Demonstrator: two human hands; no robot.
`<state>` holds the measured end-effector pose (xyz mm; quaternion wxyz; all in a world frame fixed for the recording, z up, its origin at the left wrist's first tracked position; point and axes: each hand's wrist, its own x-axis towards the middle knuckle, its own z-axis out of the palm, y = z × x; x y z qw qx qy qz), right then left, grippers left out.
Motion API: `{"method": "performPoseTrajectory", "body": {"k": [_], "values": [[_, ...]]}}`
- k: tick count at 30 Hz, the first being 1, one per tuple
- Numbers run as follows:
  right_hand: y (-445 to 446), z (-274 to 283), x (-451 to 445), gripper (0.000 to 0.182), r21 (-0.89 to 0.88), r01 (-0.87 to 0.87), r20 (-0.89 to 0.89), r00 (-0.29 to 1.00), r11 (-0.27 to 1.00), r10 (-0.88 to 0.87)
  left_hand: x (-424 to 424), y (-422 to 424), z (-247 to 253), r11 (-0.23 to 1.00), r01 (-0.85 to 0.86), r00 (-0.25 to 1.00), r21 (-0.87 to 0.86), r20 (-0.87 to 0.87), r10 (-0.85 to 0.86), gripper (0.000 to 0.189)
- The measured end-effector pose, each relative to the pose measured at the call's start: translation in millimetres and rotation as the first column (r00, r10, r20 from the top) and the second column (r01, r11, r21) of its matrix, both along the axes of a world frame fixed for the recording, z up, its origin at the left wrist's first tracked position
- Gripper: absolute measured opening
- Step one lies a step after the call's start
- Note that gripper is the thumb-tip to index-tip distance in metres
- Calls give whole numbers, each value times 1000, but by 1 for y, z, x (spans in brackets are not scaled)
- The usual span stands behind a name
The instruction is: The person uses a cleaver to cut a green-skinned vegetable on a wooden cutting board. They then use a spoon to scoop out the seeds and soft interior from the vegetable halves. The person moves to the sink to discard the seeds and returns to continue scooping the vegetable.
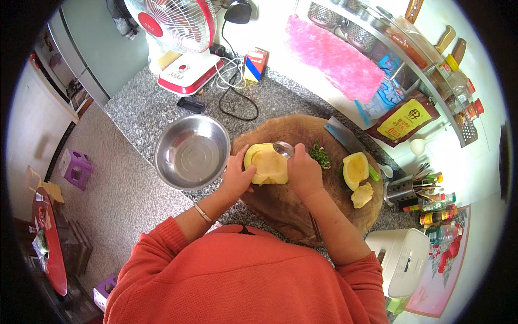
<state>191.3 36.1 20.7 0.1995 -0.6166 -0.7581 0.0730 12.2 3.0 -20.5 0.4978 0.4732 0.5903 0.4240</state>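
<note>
On a round wooden chopping board [279,210], my left hand [238,174] grips the left side of a hollowed, pale yellow squash piece [269,166]. My right hand [304,172] is closed around a metal spoon, whose bowl [283,149] lies over the squash's upper right edge. Chopped green herbs [319,154] lie just right of that hand. Further right on the board are another squash piece [355,169], a smaller yellow chunk [362,196] and a green piece [374,173]. A cleaver [344,135] rests along the board's upper right edge.
A steel bowl [192,152] stands left of the board on the granite counter [133,105]. Behind are a fan [188,73], cables [243,115] and a small box [255,65]. At right stand a utensil holder [398,190], bottles [439,218] and a white appliance [404,259].
</note>
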Motion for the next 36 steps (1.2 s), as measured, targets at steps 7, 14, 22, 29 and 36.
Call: {"method": "performPoseTrajectory", "body": {"k": [7,14,22,29,36], "values": [[3,-7,-7,10,230,-161,276,957,960,94,3,0,10,987,98,898,-131,440,-30,70],[5,-14,-11,10,275,-230,376,919,933,116,-1,12,14,956,126,887,-265,462,11,64],[11,-14,-17,12,298,-386,475,854,873,215,-1,15,21,963,160,859,-217,511,-27,69],[12,-5,-26,12,183,-444,490,815,877,310,-3,14,17,960,109,878,-258,477,29,76],[19,4,-26,12,-145,-340,308,877,929,369,2,5,10,985,69,908,-160,419,4,79]]}}
